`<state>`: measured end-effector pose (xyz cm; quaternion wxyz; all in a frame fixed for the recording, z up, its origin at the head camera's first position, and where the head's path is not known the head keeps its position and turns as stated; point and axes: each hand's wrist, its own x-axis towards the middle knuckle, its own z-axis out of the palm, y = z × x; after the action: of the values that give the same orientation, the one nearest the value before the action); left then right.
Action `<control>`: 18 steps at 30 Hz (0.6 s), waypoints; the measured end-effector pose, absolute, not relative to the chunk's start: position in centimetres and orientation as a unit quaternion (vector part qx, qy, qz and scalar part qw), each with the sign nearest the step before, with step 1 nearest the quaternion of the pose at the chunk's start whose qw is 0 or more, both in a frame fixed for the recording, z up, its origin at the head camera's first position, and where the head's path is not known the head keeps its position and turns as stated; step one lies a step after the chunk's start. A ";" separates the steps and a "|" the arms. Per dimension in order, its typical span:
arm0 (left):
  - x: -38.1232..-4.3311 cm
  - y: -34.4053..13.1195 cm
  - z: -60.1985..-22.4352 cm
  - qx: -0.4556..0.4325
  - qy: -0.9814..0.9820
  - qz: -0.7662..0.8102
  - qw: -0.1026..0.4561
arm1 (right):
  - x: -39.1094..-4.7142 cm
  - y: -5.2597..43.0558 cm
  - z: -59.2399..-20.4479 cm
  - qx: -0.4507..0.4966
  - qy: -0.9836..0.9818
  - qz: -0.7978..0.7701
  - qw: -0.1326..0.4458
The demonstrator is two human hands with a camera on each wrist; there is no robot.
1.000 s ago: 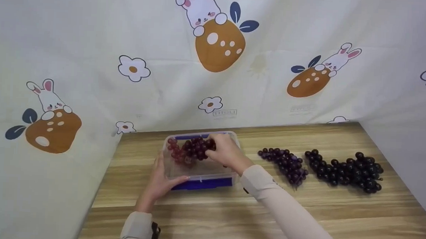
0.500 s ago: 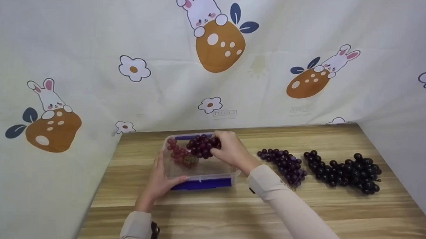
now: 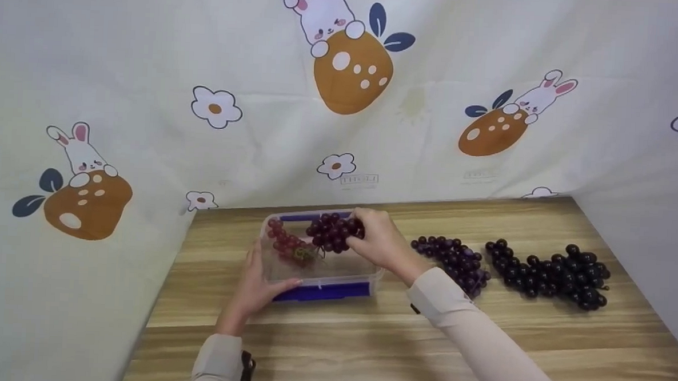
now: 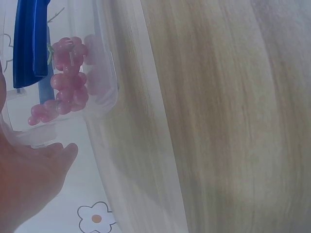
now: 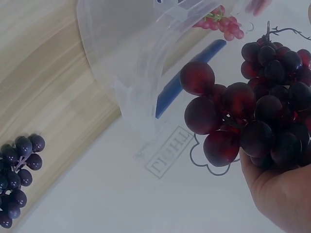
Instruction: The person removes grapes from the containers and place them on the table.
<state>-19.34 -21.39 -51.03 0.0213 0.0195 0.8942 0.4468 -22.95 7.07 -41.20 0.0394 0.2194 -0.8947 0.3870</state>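
Observation:
In the head view, a clear plastic box (image 3: 344,272) with blue latches stands open on the wooden table. My left hand (image 3: 253,287) rests against its left side and near corner, fingers straight and thumb along the front rim. Inside lies a bunch of pinkish-red grapes (image 3: 286,244) with a green stem, seen through the wall in the left wrist view. Over the box's far right part, my right hand (image 3: 380,239) grips a bunch of dark red grapes (image 3: 333,231) by its right end. The right wrist view shows this bunch hanging from curled fingers, its stem sticking out.
A bunch of purple grapes (image 3: 456,260) lies right of the box on the table (image 3: 320,350). Farther right is a larger bunch of black grapes (image 3: 547,274). A printed cloth (image 3: 260,153) with rabbits and flowers hangs behind the table.
My right hand has moved right and a little up with the dark red grapes, uncovering the pinkish-red bunch and its green stem. My left hand stays at the box.

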 end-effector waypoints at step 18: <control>-19.4 -21.3 -51.0 0.012 0.893 0.448 0.029 | -21.7 9.3 -40.4 0.218 -0.889 0.400 0.043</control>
<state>-19.44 -21.35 -50.96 0.0294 0.0124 0.8935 0.4480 -21.71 9.31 -40.39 0.0431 0.2179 -0.8891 0.4003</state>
